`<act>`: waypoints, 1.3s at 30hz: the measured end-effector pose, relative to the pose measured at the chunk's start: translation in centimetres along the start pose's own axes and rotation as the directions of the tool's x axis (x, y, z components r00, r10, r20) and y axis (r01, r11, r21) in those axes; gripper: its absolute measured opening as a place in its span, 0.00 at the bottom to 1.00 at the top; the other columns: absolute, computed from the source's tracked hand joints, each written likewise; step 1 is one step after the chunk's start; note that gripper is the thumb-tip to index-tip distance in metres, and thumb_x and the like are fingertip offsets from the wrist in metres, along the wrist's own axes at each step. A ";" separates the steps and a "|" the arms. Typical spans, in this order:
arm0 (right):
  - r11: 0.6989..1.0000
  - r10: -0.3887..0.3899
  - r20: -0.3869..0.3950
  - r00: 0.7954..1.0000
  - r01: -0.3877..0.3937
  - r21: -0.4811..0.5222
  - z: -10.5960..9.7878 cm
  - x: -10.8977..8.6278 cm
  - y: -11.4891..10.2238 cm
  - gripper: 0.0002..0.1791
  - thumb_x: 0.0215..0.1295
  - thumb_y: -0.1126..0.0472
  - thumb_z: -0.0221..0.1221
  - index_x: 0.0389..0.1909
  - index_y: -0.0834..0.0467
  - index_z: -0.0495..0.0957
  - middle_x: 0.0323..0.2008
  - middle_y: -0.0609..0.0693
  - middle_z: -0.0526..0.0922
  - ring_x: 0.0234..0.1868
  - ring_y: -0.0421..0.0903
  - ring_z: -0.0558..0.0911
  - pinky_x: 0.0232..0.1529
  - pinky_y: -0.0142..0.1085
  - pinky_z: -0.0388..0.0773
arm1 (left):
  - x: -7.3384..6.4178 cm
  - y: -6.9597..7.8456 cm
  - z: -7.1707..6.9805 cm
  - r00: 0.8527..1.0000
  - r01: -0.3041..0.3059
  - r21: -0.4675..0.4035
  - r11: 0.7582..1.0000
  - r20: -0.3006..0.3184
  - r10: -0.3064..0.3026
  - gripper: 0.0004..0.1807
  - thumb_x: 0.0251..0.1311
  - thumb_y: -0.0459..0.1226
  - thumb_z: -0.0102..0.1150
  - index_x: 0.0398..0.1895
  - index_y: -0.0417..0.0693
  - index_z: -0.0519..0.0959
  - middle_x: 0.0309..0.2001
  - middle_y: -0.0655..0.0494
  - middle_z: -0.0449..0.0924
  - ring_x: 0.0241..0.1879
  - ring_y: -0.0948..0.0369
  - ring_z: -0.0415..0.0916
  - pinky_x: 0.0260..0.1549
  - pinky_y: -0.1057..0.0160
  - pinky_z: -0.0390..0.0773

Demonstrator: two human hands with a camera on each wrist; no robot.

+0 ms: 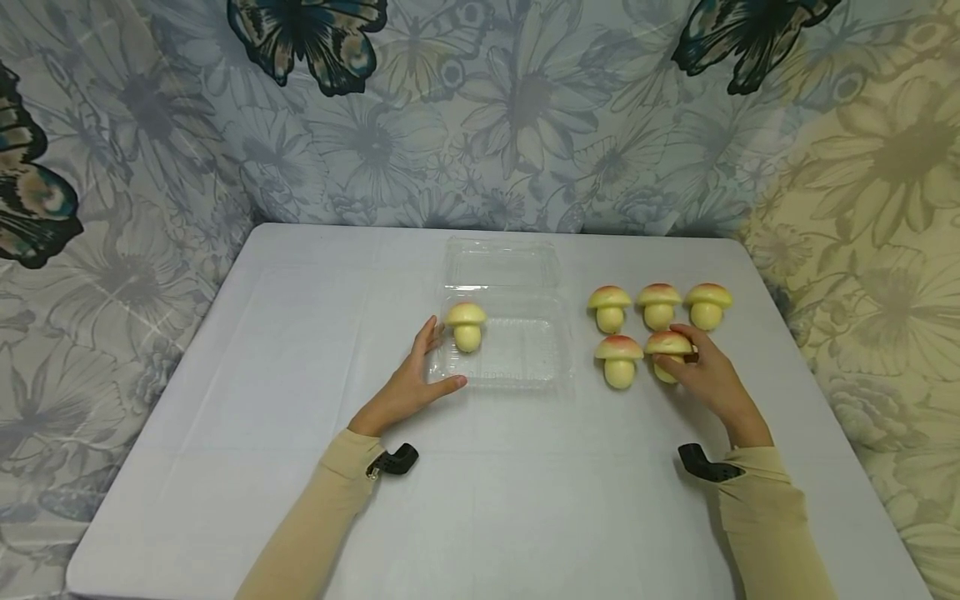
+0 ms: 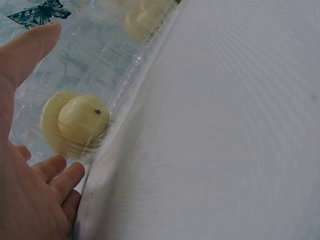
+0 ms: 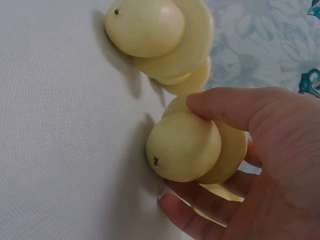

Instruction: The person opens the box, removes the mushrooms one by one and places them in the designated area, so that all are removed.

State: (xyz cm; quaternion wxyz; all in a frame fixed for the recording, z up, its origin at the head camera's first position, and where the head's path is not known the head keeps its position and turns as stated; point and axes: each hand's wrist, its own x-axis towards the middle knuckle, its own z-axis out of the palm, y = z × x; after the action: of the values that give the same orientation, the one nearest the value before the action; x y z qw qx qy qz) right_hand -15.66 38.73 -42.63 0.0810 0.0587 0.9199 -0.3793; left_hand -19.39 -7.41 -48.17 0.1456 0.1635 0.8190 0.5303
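A clear plastic clamshell container (image 1: 525,350) lies with its lid tipped back, and one toy mushroom (image 1: 467,315) with a yellow stem sits in its left part. My left hand (image 1: 405,390) is at the container's left side, thumb and fingers spread; whether it touches the wall I cannot tell. To the right, my right hand (image 1: 711,379) grips a red-and-yellow mushroom (image 1: 667,342) between thumb and fingers. In the right wrist view the thumb presses on this mushroom (image 3: 182,145) from one side, fingers on the other.
Beside the held mushroom stands another mushroom (image 1: 619,362). Three more form a row behind: left mushroom (image 1: 609,308), middle mushroom (image 1: 659,307), right mushroom (image 1: 707,306). All rest on a white-covered table (image 1: 525,500); flowered cloth (image 1: 525,125) hangs behind.
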 end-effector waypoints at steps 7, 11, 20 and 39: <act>1.000 -0.011 0.000 1.000 0.011 0.005 0.0 0.0 0.0 0.43 0.73 0.49 0.59 0.78 0.65 0.51 0.69 0.72 0.65 0.61 0.66 0.74 0.37 0.26 0.74 | -0.1 0.1 0.0 1.000 -0.002 -0.002 1.000 0.001 0.002 0.64 0.57 0.58 0.70 0.83 0.60 0.32 0.82 0.63 0.45 0.81 0.57 0.46 0.77 0.38 0.47; 1.000 -0.010 0.010 1.000 0.010 0.006 0.0 0.0 0.0 0.44 0.73 0.48 0.59 0.79 0.65 0.50 0.70 0.72 0.63 0.62 0.67 0.74 0.37 0.26 0.73 | -0.1 0.1 -0.1 1.000 -0.006 -0.003 1.000 0.002 0.006 0.65 0.57 0.58 0.70 0.83 0.61 0.32 0.82 0.62 0.45 0.81 0.56 0.46 0.77 0.37 0.46; 0.996 -0.080 0.018 0.997 0.080 -0.026 -0.3 0.2 0.1 0.43 0.73 0.52 0.60 0.78 0.68 0.50 0.68 0.73 0.66 0.60 0.70 0.75 0.39 0.27 0.73 | 0.0 0.1 0.0 1.000 -0.001 -0.013 1.000 0.002 0.001 0.64 0.58 0.57 0.70 0.83 0.60 0.32 0.82 0.62 0.45 0.81 0.57 0.45 0.78 0.39 0.45; 0.997 -0.064 0.008 0.998 0.064 -0.045 -1.5 -0.4 0.1 0.48 0.73 0.46 0.59 0.79 0.67 0.46 0.73 0.78 0.54 0.65 0.76 0.66 0.51 0.60 0.75 | 0.0 0.1 -0.1 1.000 -0.004 -0.018 1.000 0.008 0.004 0.63 0.58 0.56 0.70 0.83 0.60 0.32 0.82 0.59 0.45 0.82 0.56 0.44 0.78 0.38 0.44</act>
State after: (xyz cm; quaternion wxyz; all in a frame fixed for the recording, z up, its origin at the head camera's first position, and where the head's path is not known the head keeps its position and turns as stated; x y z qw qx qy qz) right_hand -15.36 39.82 -41.59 0.0732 0.0262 0.9293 -0.3610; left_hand -19.42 -7.43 -48.00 0.1494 0.1660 0.8134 0.5372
